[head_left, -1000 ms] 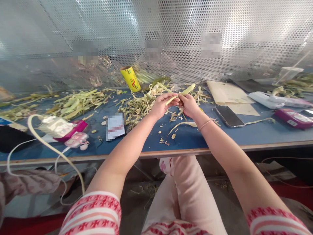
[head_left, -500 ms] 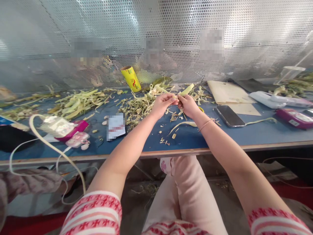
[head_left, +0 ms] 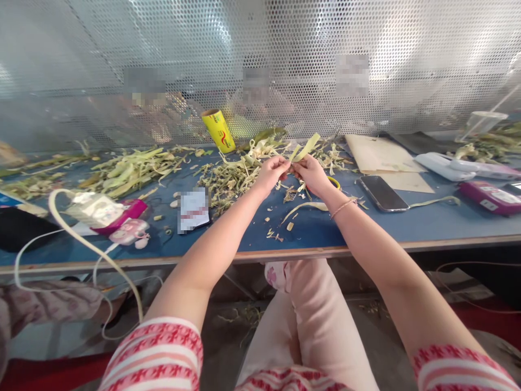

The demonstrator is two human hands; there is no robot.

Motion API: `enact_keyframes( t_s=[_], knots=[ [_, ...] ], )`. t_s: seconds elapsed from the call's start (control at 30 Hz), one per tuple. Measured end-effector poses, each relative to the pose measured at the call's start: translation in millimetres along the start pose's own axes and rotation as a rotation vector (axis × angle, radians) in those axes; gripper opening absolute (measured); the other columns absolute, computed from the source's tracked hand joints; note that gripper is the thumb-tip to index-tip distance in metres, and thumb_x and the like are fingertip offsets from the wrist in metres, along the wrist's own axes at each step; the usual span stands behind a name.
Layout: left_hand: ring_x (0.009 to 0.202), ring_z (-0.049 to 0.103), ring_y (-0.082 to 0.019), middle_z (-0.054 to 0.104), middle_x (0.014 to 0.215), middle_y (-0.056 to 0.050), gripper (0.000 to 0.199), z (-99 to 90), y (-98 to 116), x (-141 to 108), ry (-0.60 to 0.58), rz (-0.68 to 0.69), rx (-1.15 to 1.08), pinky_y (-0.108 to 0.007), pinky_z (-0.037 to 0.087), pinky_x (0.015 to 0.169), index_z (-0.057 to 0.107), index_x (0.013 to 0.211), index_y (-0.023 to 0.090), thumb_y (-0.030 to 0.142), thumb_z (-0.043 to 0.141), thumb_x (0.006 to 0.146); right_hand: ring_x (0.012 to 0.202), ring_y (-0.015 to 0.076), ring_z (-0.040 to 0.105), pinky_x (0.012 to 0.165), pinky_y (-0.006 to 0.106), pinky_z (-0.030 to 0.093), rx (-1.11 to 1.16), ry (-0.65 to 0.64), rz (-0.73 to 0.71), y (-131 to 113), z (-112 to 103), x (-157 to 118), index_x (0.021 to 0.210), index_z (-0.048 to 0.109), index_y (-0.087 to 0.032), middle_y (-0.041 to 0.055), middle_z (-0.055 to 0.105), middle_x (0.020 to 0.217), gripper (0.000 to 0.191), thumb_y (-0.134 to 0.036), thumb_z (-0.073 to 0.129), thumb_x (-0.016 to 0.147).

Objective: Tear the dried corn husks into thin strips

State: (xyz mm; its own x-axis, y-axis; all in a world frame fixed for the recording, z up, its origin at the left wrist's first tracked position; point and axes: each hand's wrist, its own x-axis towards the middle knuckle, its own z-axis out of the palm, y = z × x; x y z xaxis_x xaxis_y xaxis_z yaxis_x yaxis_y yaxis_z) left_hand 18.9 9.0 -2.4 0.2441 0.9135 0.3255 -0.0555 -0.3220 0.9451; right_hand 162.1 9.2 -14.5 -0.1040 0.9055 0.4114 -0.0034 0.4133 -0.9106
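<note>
Over the blue table, my left hand (head_left: 273, 172) and my right hand (head_left: 311, 174) meet at their fingertips. Both are closed on a pale green leaf strip (head_left: 307, 147), which sticks up between and above them in two pieces or folds. Behind and left of my hands lies a heap of shredded dry plant bits (head_left: 228, 176). A yellow ring-like handle (head_left: 334, 182) shows beside my right hand, partly hidden. Below the hands, a curved pale strip (head_left: 305, 206) and small scraps lie on the table.
A yellow tube (head_left: 218, 131) leans near the perforated metal panel. Leaf strips (head_left: 130, 171) lie at left, near a corded pouch (head_left: 108, 214) and a blurred card (head_left: 194, 210). To the right are a phone (head_left: 383, 193), brown paper (head_left: 382, 153), a white device (head_left: 445, 165) and a magenta device (head_left: 490, 196).
The green strip now stands higher between my fingers, with a second narrow piece showing beside it. My fingertips have shifted slightly, and more of the yellow handle shows.
</note>
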Motion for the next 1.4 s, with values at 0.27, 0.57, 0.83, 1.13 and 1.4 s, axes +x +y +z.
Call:
enact_keyframes(
  t_s=[0.27,0.57,0.83,1.13,1.4],
  knots=[
    [0.046,0.049,-0.007,0.05,0.051,0.006,0.04,-1.8,-9.9,5.7,0.069,0.054,-0.041,-0.022,0.04,0.05,0.052,0.063,0.017,0.048,0.075,0.071,0.058,0.0084,0.051,0.057,0.024,0.041,0.006,-0.071,0.026,-4.6,0.7,-3.2,0.084,0.053,-0.02,-0.0019,0.061,0.073,0.019,-0.03,0.067,0.078],
    [0.046,0.05,-0.008,0.051,0.046,0.004,0.044,-14.1,-13.9,11.8,0.153,0.069,0.007,-0.022,0.038,0.052,0.048,0.057,0.018,0.05,0.073,0.073,0.07,0.014,0.062,0.069,0.029,0.049,-0.063,-0.082,0.088,-19.8,-6.7,-6.6,0.085,0.054,-0.02,0.0002,0.065,0.077,0.022,-0.021,0.069,0.068],
    [0.046,0.048,-0.008,0.054,0.048,0.004,0.029,-17.0,-6.1,6.9,0.084,0.11,0.136,-0.022,0.036,0.053,0.05,0.058,0.018,0.03,0.067,0.078,0.083,0.0176,0.057,0.08,0.033,0.047,-0.581,0.037,-0.406,-28.4,-10.4,-11.3,0.081,0.062,-0.019,0.0038,0.064,0.084,0.007,-0.016,0.059,0.077],
    [0.062,0.046,-0.013,0.048,0.059,0.001,0.018,-10.7,4.8,-6.7,-0.115,0.478,0.529,-0.028,0.036,0.063,0.046,0.056,0.019,0.012,0.057,0.068,0.081,0.0175,0.06,0.082,0.034,0.047,-0.388,0.046,-0.274,-26.9,-12.9,-8.3,0.086,0.064,-0.022,0.001,0.065,0.079,0.009,-0.024,0.065,0.077],
    [0.057,0.037,-0.011,0.039,0.059,0.004,0.029,3.7,-1.9,-11.4,0.021,0.353,0.367,-0.027,0.032,0.058,0.04,0.065,0.021,0.03,0.065,0.077,0.063,0.0111,0.054,0.065,0.027,0.045,-0.229,0.119,-0.178,-27.8,-7.9,-6.0,0.079,0.059,-0.02,-0.0024,0.06,0.069,0.008,-0.018,0.064,0.073]
  ],
)
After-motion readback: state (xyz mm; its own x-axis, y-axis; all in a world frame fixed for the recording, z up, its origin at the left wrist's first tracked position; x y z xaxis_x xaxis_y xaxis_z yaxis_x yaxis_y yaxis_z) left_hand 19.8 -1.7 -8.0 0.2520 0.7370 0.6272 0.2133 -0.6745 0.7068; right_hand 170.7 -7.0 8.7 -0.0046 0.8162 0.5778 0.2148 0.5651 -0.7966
